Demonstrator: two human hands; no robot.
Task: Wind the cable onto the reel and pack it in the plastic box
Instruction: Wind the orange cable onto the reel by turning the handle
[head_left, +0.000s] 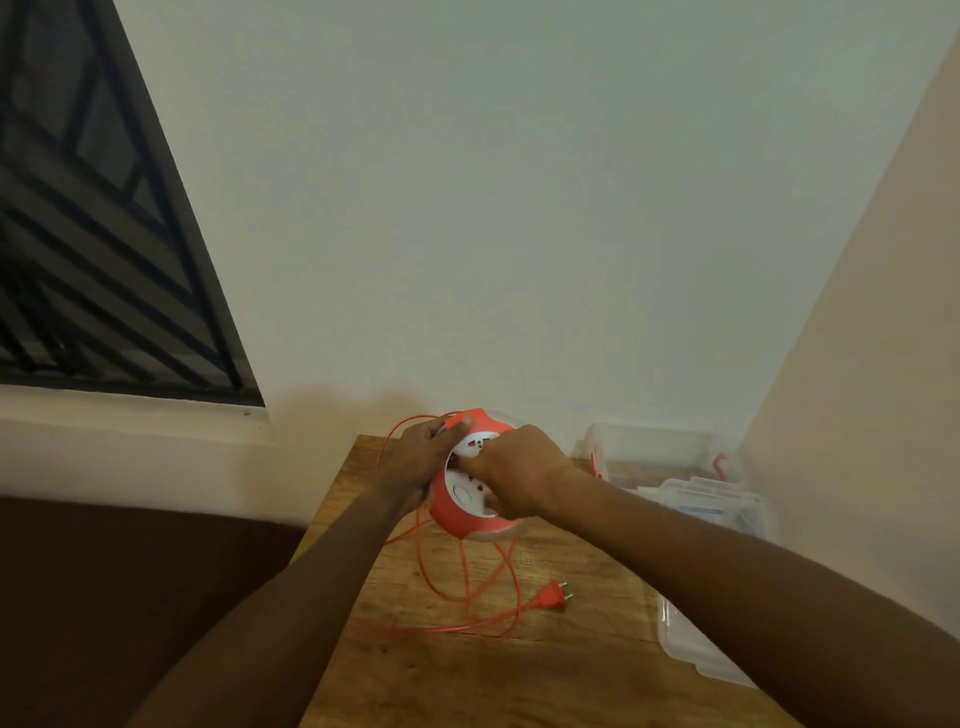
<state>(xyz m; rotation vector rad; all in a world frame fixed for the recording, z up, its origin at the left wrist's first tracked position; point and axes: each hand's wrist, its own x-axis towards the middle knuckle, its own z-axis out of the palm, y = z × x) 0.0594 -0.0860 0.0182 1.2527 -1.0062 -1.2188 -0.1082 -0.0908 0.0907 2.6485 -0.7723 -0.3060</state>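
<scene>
An orange and white cable reel (464, 499) is held above a wooden table (467, 670). My left hand (415, 462) grips its left rim. My right hand (519, 473) rests on its white face with fingers curled on it, hiding part of the sockets. The orange cable (470, 587) hangs from the reel in loose loops onto the table and ends in an orange plug (551, 599). A clear plastic box (670, 447) stands open at the back right of the table.
A clear lid (691, 644) lies on the table's right side under my right forearm. Another clear container (722, 506) sits before the box. White walls close in behind and at right; a barred window (104, 249) is at left.
</scene>
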